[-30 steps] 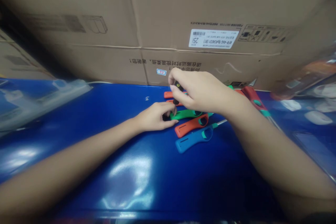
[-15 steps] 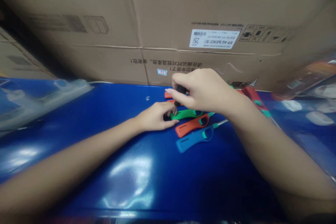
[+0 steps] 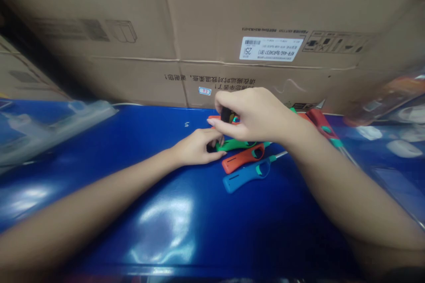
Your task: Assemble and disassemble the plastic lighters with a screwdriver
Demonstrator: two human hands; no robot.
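Several long-nosed plastic lighters lie in a loose pile on the blue table (image 3: 133, 212). My left hand (image 3: 195, 147) is closed on the near end of a green lighter (image 3: 237, 144), pinning it to the table. My right hand (image 3: 254, 112) hovers just above, fingers pinched on a small black part (image 3: 227, 116). An orange lighter (image 3: 242, 158) and a blue lighter (image 3: 247, 174) lie beside the green one, nearer to me. More red and orange lighters are partly hidden behind my right hand.
A big cardboard box (image 3: 212, 31) with a white label stands along the back of the table. A clear plastic bag (image 3: 49, 126) lies at the left. A red lighter (image 3: 320, 126) and blurred packaging (image 3: 392, 132) sit at the right.
My right hand has shifted slightly, with the black part turned in its fingers. My left hand has stayed on the green lighter.
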